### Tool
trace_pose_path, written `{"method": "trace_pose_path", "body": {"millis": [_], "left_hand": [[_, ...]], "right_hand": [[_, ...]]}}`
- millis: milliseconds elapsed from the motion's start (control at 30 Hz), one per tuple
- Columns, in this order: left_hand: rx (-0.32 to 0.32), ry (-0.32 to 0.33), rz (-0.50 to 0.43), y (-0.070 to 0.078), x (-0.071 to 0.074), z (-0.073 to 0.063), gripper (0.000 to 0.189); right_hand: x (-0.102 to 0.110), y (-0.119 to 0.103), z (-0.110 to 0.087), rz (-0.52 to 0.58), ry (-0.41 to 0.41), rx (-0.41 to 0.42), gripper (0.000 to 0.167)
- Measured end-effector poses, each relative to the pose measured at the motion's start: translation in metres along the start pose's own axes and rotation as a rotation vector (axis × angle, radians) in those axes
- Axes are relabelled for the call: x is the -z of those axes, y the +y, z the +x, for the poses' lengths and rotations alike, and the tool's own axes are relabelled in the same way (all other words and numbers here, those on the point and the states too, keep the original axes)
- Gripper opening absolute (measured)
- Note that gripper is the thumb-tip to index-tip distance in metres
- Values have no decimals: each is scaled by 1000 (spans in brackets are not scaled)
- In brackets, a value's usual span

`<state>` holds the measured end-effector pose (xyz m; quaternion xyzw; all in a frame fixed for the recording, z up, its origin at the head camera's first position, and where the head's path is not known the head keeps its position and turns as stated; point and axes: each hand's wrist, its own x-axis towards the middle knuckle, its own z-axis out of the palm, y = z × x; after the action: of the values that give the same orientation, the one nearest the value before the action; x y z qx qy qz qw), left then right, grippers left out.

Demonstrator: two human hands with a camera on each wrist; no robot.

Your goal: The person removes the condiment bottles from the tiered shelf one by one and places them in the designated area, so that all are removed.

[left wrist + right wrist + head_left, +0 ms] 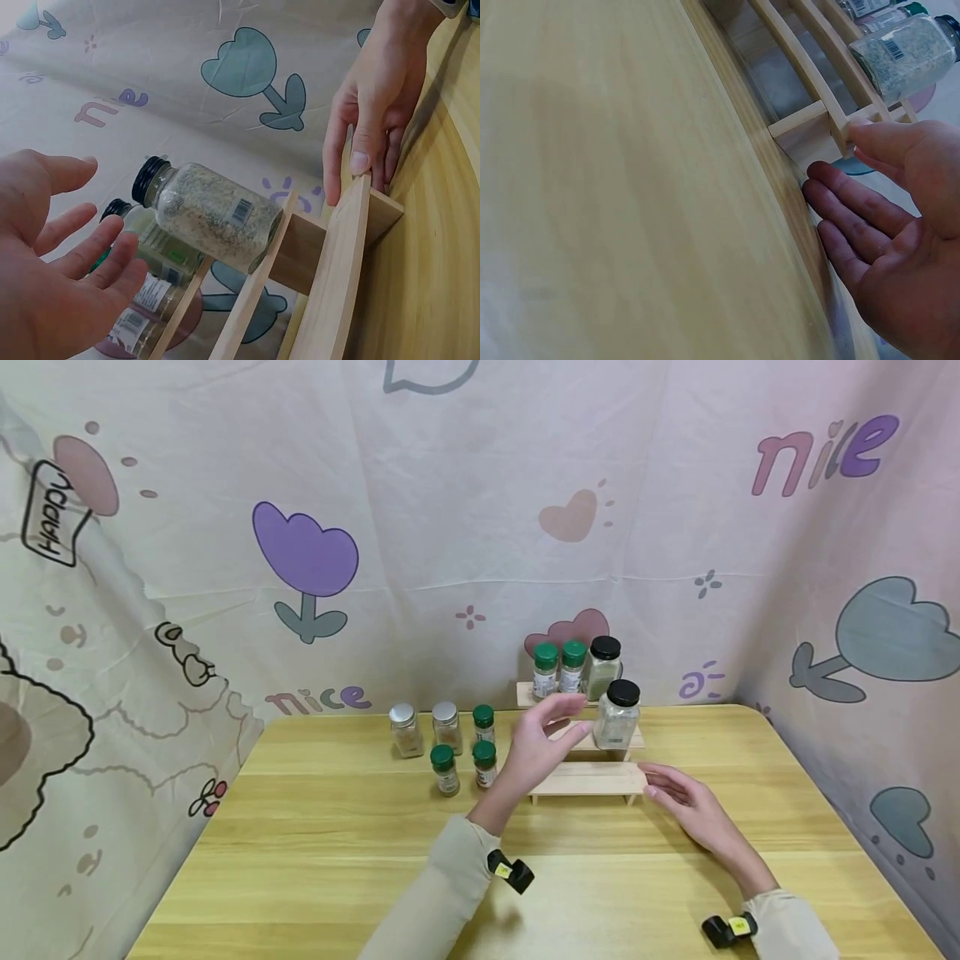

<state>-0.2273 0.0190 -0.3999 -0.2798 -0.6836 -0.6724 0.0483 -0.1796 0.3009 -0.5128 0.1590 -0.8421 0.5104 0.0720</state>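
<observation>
My left hand (542,739) is raised with spread, slightly bent fingers, holding nothing. Beside its fingertips stands a clear jar (617,722) with a black lid and pale contents, on the middle step of a wooden tiered rack (577,779). In the left wrist view a gap shows between the left hand (67,247) and that jar (217,214). My right hand (693,810) is at the right end of the lowest step. Its thumb appears to touch the step's end in the right wrist view, while the other fingers (855,214) reach loosely past it.
On the top step stand two green-lidded spice jars (546,670) and a black-lidded jar (603,672). Left of the rack, two silver-lidded jars (406,732) and several small green-lidded jars (445,772) stand on the wooden table (322,827). A printed cloth (450,527) hangs behind.
</observation>
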Motion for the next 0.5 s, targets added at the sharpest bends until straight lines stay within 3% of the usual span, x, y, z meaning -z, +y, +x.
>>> {"method": "trace_pose_path", "body": {"millis": [500], "left_hand": [[95, 52, 71, -4, -25, 23, 42]], "right_hand": [[0, -3, -1, -31, -1, -10, 39]]}}
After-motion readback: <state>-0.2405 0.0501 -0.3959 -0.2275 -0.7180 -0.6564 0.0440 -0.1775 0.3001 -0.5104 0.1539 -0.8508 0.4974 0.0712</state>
